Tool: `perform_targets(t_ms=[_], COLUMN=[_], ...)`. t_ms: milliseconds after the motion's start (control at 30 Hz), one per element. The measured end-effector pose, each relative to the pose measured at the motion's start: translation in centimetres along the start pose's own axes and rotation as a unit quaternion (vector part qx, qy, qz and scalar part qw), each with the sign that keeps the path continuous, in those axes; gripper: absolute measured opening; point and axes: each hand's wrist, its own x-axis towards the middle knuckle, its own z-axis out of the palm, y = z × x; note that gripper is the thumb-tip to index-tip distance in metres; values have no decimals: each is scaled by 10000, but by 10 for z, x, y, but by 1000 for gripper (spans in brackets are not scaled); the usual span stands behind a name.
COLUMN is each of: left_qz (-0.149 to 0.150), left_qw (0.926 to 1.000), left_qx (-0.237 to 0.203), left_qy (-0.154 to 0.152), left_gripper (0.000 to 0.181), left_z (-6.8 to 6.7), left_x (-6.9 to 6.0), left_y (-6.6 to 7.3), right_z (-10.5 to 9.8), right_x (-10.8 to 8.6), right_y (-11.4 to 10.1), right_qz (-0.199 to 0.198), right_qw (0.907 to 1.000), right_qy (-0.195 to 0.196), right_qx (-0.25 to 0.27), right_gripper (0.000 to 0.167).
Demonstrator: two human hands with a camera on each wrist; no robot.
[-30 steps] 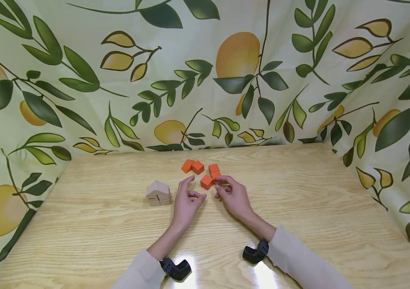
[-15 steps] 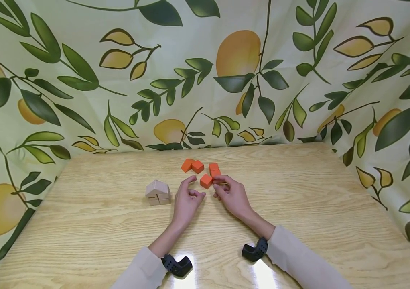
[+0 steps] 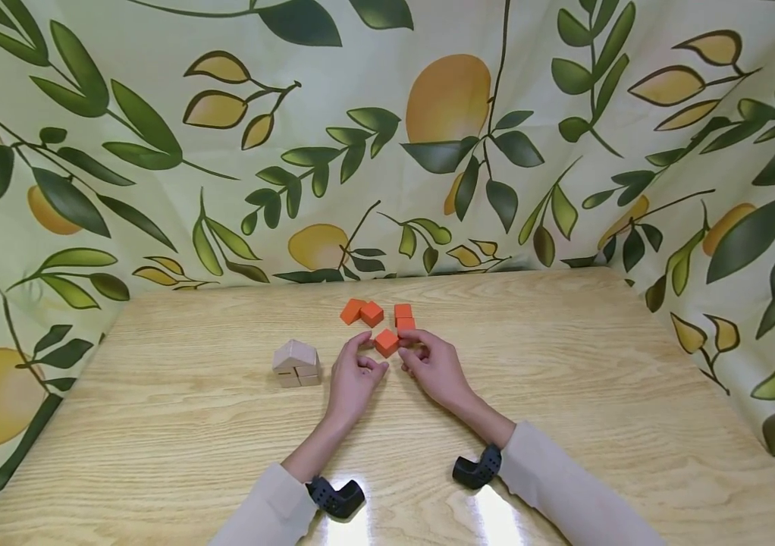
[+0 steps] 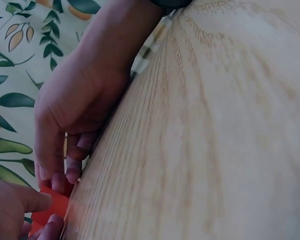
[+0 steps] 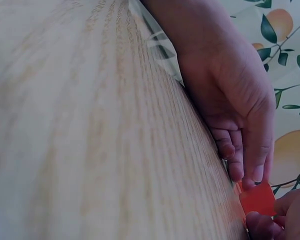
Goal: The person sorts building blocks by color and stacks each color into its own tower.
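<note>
Left hand [image 3: 352, 383], near left: fingers curved, thumb-forefinger gap wide, holding nothing. Right hand [image 3: 437, 369]: likewise loose, contact unclear. Beige wood-look peaked block stack [image 3: 296, 364], just left: outward knuckle swing might topple it. Orange-red cube [image 3: 386, 343] between hands: uneven push could skew it. Orange-red block pair [image 3: 404, 316], just beyond: right forefinger could split it.

The head view looks forward and down from high on the front cube's [image 3: 386, 343] near side, taking in the bench [image 3: 565, 364] widely around it, while both wrist views, tilted sideways, look in low and close, all three sharing the front cube.
</note>
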Motion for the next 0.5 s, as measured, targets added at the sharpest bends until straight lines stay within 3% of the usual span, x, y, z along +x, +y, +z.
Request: perform_targets(t_ms=[300, 500], left_qz=[-229, -175], left_qw=[9996, 9997], left_qx=[-32, -34], left_qy=[188, 137], left_gripper=[46, 42], left_z=[1, 1], left_x=[1, 1], left_y=[-1, -1], right_z=[2, 2], right_x=[1, 1], right_y=[0, 1], right_qz=[-97, -265], right_qw=[9999, 9991], right_qy=[-29, -157], right_qx=[-42, -275], right_gripper=[24, 29])
